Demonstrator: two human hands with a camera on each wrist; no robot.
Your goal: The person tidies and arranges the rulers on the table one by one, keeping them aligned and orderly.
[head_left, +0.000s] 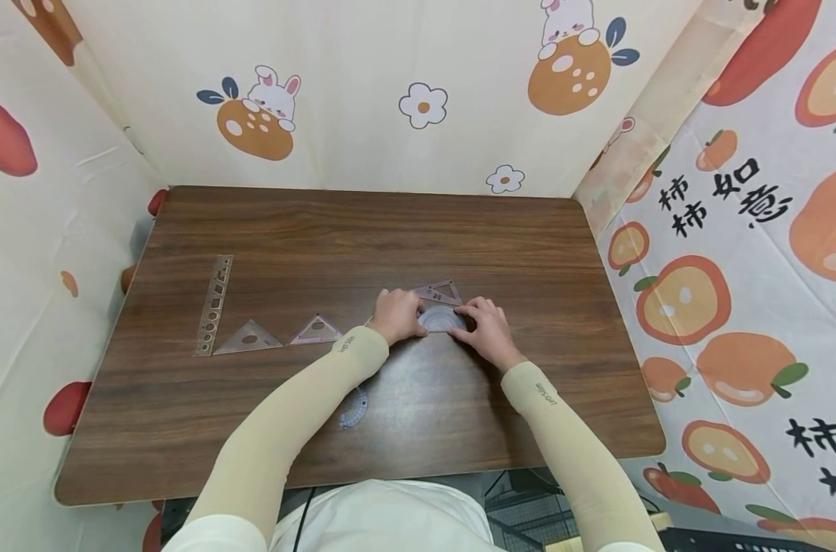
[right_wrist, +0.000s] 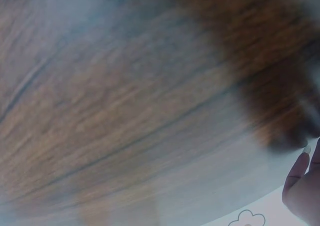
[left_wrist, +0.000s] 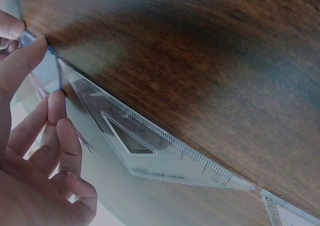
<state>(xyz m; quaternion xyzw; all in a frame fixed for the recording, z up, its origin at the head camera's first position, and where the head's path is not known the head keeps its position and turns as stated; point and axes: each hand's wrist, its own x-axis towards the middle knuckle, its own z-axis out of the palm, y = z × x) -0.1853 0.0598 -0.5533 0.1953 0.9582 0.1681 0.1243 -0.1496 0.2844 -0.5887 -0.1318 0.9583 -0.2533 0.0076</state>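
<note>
My left hand (head_left: 397, 317) and my right hand (head_left: 489, 330) both pinch the round-topped protractor (head_left: 442, 319) between them. The left wrist view shows a see-through triangle (left_wrist: 170, 161) beside my left hand; from my head, that hand mostly hides it.

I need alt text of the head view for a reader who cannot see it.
A person's left hand and right hand hold a clear protractor between them at a brown table. Beyond it is a triangle; to the left a ruler and two more triangles form a row; a second protractor shows beside the left sleeve.
</note>
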